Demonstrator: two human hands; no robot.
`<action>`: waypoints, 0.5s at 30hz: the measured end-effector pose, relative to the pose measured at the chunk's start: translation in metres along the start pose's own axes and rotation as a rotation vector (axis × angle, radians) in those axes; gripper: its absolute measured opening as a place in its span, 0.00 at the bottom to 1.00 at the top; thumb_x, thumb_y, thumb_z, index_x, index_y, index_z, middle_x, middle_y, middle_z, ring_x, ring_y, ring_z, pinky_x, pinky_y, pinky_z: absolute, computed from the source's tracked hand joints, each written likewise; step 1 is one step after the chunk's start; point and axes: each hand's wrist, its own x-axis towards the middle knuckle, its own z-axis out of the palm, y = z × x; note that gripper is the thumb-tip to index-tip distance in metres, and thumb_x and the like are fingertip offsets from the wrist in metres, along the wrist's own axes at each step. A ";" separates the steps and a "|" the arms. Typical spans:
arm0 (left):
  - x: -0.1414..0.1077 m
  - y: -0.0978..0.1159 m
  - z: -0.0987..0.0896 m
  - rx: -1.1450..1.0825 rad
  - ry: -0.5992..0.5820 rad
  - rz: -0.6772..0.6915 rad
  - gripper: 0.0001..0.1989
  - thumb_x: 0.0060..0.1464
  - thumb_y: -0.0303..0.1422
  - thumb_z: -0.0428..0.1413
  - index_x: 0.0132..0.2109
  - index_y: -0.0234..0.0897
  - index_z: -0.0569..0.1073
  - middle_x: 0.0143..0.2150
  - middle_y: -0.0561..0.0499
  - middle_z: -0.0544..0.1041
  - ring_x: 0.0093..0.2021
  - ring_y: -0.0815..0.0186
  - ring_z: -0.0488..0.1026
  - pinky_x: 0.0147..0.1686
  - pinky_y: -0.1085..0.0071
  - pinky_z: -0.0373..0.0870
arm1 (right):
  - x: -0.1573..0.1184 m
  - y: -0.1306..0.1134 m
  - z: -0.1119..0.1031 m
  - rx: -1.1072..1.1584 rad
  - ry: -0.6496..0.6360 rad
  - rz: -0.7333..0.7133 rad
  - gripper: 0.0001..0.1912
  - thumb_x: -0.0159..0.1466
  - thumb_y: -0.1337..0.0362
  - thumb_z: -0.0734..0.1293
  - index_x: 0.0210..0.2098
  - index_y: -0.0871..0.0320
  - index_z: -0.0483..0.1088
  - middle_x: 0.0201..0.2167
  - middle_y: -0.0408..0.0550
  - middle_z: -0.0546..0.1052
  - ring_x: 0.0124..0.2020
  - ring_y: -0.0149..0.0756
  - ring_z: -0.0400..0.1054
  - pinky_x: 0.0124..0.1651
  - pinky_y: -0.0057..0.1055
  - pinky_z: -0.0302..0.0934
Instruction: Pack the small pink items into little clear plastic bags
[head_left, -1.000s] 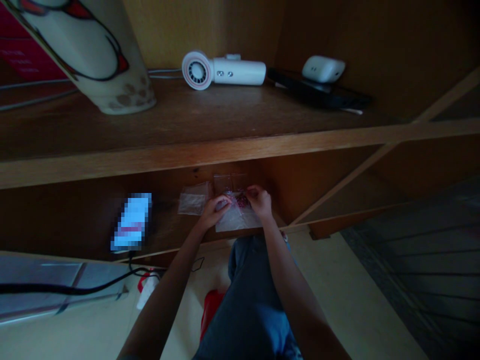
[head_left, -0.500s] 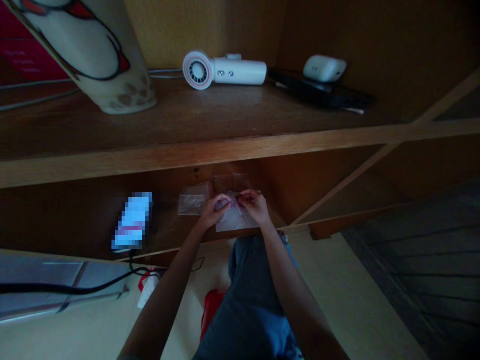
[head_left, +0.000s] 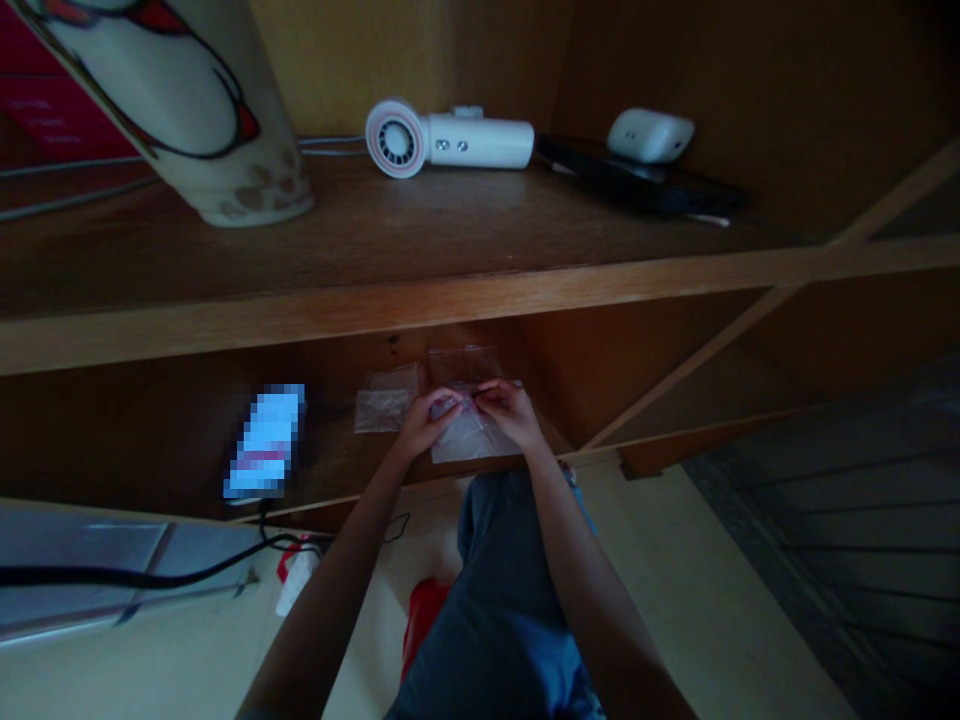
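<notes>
On the lower wooden shelf, my left hand and my right hand meet over a clear plastic bag lying flat. The fingers of both hands are pinched close together, and whatever small thing lies between them is too tiny and dim to name. More clear bags lie just left of my left hand. Another transparent bag shows behind my fingertips, toward the back of the shelf.
A lit phone lies to the left, with a black cable below it. The upper shelf holds a large cup, a white handheld fan, a black object and a white case.
The fingers of my right hand have shifted slightly left, nearer to my left fingertips. My left hand has barely moved.
</notes>
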 end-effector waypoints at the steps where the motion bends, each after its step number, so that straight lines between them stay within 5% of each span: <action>1: 0.000 0.000 0.000 -0.005 0.003 -0.002 0.07 0.49 0.33 0.55 0.36 0.36 0.73 0.36 0.48 0.76 0.38 0.65 0.72 0.42 0.68 0.67 | 0.000 0.000 -0.003 -0.025 0.042 -0.005 0.09 0.54 0.63 0.64 0.35 0.57 0.69 0.26 0.43 0.75 0.28 0.31 0.70 0.32 0.25 0.61; 7: -0.001 0.000 -0.001 -0.028 0.002 0.008 0.07 0.49 0.33 0.55 0.36 0.36 0.73 0.37 0.48 0.77 0.39 0.65 0.72 0.42 0.67 0.68 | 0.001 0.008 -0.022 -0.208 0.271 0.055 0.10 0.54 0.63 0.62 0.35 0.58 0.70 0.25 0.44 0.74 0.26 0.32 0.68 0.31 0.27 0.61; 15: -0.001 -0.002 0.000 -0.024 0.007 -0.001 0.08 0.49 0.34 0.55 0.36 0.36 0.73 0.37 0.48 0.77 0.39 0.64 0.72 0.43 0.67 0.67 | -0.006 -0.003 -0.022 -0.309 0.104 -0.010 0.10 0.54 0.67 0.62 0.36 0.55 0.70 0.29 0.41 0.76 0.30 0.31 0.69 0.35 0.26 0.60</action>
